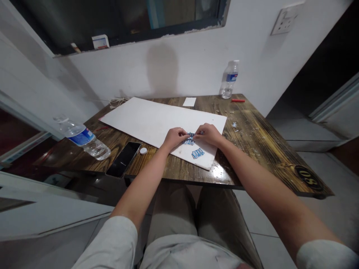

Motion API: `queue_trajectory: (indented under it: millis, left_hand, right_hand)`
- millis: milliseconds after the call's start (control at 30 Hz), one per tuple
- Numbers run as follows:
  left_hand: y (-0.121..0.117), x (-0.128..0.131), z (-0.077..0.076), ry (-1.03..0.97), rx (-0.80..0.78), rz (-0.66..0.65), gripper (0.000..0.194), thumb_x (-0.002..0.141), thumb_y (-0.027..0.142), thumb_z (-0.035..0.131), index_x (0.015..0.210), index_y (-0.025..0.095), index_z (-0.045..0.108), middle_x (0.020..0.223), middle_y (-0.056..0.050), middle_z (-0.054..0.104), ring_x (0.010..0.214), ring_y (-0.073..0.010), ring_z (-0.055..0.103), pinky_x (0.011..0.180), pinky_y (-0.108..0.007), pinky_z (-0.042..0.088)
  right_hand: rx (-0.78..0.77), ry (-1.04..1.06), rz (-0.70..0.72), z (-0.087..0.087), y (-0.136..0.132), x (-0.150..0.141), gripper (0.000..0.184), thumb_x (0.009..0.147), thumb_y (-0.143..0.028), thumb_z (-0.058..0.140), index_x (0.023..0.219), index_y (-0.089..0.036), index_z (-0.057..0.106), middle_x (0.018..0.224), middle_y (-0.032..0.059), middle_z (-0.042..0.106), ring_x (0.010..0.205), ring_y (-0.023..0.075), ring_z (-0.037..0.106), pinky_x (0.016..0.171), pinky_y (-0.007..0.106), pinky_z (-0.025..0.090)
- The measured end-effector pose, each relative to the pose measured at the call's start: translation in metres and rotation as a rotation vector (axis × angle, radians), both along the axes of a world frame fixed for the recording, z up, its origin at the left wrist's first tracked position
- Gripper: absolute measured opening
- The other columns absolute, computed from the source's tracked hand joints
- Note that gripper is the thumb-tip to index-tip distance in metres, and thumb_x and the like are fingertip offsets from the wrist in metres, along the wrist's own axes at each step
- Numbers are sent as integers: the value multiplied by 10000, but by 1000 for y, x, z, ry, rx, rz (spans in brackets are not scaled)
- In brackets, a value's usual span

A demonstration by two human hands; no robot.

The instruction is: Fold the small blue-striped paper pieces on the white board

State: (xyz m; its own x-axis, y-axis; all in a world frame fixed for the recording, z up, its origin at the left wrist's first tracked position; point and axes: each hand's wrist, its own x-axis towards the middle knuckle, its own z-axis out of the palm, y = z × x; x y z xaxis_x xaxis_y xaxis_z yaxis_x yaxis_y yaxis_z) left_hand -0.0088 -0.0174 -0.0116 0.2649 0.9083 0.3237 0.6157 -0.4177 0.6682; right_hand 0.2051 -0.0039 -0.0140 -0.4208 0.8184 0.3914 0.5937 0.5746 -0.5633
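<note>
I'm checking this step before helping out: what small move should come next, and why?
Probably finish with the upper blue cutout first, settling it on the white board before reaching for the lower blue cutout. The left hand and right hand both meet at the upper one, while the lower one lies apart, untouched.

Wooden table (246, 157), white board (140, 123), phone (123, 159), water bottle (84, 138)

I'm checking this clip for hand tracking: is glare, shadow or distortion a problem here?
In the head view, the wide lens bends the wooden table and stretches the forearms; glare sits on the tabletop beside the white board, below the right hand; the left hand looks fairly sharp; a soft shadow falls on the wall, away from the hands.
</note>
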Motion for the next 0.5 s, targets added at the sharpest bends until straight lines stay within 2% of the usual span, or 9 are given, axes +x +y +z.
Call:
queue_trajectory:
  millis: [233,400,500]
  left_hand:
    - [-1,-1,1,-87,9,-11,180,722,344,737,762,172,701,791,-32,698,690,-127,572,661,-266,444]
    - [-1,-2,3,-192,-50,-60,235,722,398,713,758,166,697,731,-19,683,616,-110,527,594,-253,405]
    - [-1,-3,4,-238,-80,-89,251,705,411,706,718,163,669,688,-5,655,579,-100,493,574,-250,387]
  right_hand:
    - [-55,119,29,4,-2,-2,272,732,-482,726,689,-213,740,734,40,700,705,173,571,671,289,406]
    - [-137,131,65,3,-2,-2,312,746,-512,700,743,-203,749,713,34,682,678,165,550,637,286,391]
    - [-126,91,97,2,-2,-2,343,769,-539,674,765,-205,749,747,42,680,708,174,552,653,292,394]
